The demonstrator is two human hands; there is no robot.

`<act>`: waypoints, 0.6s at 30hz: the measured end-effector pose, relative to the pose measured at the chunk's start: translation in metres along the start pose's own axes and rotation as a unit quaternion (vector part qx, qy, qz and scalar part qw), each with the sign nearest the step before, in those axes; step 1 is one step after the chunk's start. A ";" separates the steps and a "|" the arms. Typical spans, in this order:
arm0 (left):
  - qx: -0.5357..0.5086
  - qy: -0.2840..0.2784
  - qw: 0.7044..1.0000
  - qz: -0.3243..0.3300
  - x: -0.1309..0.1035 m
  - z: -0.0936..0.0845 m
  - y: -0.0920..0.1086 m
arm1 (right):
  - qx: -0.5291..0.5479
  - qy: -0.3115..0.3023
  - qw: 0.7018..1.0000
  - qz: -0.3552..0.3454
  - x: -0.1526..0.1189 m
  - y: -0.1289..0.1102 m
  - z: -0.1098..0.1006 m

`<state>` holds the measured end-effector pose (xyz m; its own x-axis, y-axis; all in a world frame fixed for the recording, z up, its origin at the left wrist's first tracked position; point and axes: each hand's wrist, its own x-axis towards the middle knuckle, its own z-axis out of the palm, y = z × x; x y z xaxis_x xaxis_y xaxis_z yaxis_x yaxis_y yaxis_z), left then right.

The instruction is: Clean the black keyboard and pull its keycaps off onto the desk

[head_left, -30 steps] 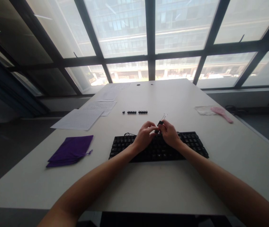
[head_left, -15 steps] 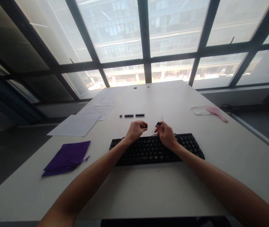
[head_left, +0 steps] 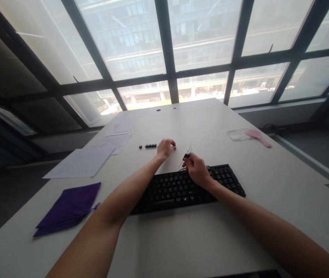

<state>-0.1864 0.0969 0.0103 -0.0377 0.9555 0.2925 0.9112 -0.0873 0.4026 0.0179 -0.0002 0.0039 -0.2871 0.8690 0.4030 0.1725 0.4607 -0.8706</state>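
My left hand (head_left: 166,148) is over the table beyond the keyboard, thumb and fingers pinched around a small black keycap (head_left: 174,147) at the right end of the keycap row. To its left lie a short line of black keycaps (head_left: 151,146) and a single keycap (head_left: 140,147). The other group of keycaps is hidden behind this hand. My right hand (head_left: 197,170) is closed on a wire keycap puller (head_left: 186,156) with a black grip, its thin wires sticking out at both ends. That hand hovers over the back edge of the black keyboard (head_left: 178,189).
A folded purple drawstring bag (head_left: 68,208) lies at the left. Behind it several paper sheets (head_left: 80,162) overlap along the table's left edge. On the right are a pink hairbrush-shaped item (head_left: 257,137) and a clear plastic bag (head_left: 236,134). Windows stand beyond the white table (head_left: 205,127).
My left hand has moved forward from above the keyboard's back edge to the keycap row, now covering one group. My right hand keeps hold of the keycap puller. The view has shifted slightly.
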 end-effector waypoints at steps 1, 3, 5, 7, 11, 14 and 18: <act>0.003 0.003 1.000 -0.001 0.004 0.001 -0.001 | 0.001 -0.001 1.000 0.001 0.000 0.000 0.000; 0.007 0.008 1.000 -0.004 0.010 0.004 -0.004 | 0.001 -0.002 1.000 0.003 0.000 0.000 0.000; 0.008 0.013 1.000 -0.012 0.012 0.006 -0.006 | 0.000 -0.004 1.000 0.004 0.000 0.000 0.000; 0.008 0.023 1.000 -0.020 0.012 0.007 -0.008 | 0.002 -0.005 1.000 0.005 0.000 -0.001 -0.001; 0.032 0.046 0.998 0.008 0.010 0.008 -0.009 | 0.004 -0.005 1.000 0.010 -0.001 -0.002 -0.001; 0.053 0.054 0.996 0.038 0.010 0.007 -0.010 | 0.001 -0.002 1.000 0.009 0.000 -0.003 -0.001; 0.053 0.076 0.993 0.066 0.010 0.006 -0.012 | 0.001 -0.002 1.000 0.007 0.000 -0.003 -0.001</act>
<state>-0.1953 0.1088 0.0037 0.0304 0.8834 0.4676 0.9503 -0.1705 0.2604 0.0184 -0.0012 0.0065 -0.2887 0.8743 0.3903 0.1739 0.4487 -0.8766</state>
